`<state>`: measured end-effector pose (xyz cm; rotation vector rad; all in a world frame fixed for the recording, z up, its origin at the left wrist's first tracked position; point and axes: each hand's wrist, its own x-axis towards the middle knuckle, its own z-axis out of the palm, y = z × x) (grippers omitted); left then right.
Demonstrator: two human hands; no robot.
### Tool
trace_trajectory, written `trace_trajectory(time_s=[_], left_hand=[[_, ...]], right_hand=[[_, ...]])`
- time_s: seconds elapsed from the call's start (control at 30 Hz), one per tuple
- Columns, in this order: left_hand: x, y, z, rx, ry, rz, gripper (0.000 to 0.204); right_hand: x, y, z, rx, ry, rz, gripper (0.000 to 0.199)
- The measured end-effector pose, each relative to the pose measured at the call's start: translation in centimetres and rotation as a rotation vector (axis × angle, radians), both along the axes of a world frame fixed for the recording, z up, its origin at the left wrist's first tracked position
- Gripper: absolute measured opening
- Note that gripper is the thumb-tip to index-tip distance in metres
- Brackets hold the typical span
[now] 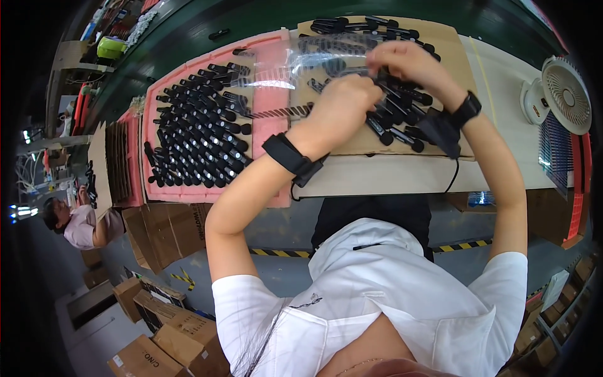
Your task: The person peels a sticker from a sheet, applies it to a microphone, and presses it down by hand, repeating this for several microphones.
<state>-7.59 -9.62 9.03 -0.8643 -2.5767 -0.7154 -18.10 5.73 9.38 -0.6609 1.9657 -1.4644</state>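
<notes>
Across the workbench (502,88) we are seeing two spreads of small black parts, and we are taking the pink foam sheet (264,56) as our landmark. On that sheet many small black cylinders (201,135) are lying in close rows. Just right of the pink foam sheet a cardboard sheet (452,50) is carrying a looser heap of black parts (402,116). Above the seam between the two, our left hand (342,107) is curling shut around one end of a clear plastic bag (314,63), and our right hand (408,63) is pinching the same bag with its fingers closed; dark pieces are showing through the film. Both wrists are wearing black bands. Left of the pink foam sheet, flat cardboard pieces (116,160) are standing on edge. Far right of it a white fan (562,94) is sitting at the bench edge. Below and left of the pink foam sheet, brown boxes (163,333) are stacked on the floor, and another person (75,223) is sitting near them.
</notes>
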Motion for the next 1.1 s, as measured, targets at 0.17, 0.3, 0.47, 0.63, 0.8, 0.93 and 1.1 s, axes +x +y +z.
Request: trace_trajectory(time_s=[0.17,0.3,0.47,0.63,0.8,0.93,1.1], left_hand=[[0.2,0.2,0.1,-0.001,-0.091,-0.013,0.004],[0.0,-0.2,0.3,0.013,-0.143,-0.009,0.008],[-0.2,-0.9,0.1,0.098,-0.186,0.064,0.009],[1.3,0.2,0.3,-0.035,-0.029,-0.018,0.01],[3.2,0.0,1.1,-0.015,-0.01,0.024,0.013],[3.0,-0.4,2.1,0.025,-0.021,0.212,0.02],[3.9,-0.9,3.3,0.15,-0.117,0.265,0.028]], right_hand=[[-3.7,-1.9,1.8,-0.245,-0.001,-0.057,0.016],[-5.3,-3.9,2.7,-0.328,-0.001,-0.143,0.018],[-8.0,-4.9,1.0,0.154,0.105,-0.124,0.012],[-12.3,-4.7,-6.1,0.136,0.078,-0.256,0.013],[-10.1,-4.8,-2.7,0.043,-0.025,-0.198,0.014],[-9.3,-1.4,1.1,0.042,0.222,-0.207,0.016],[-9.0,5.8,1.5,0.545,0.81,0.003,0.018]])
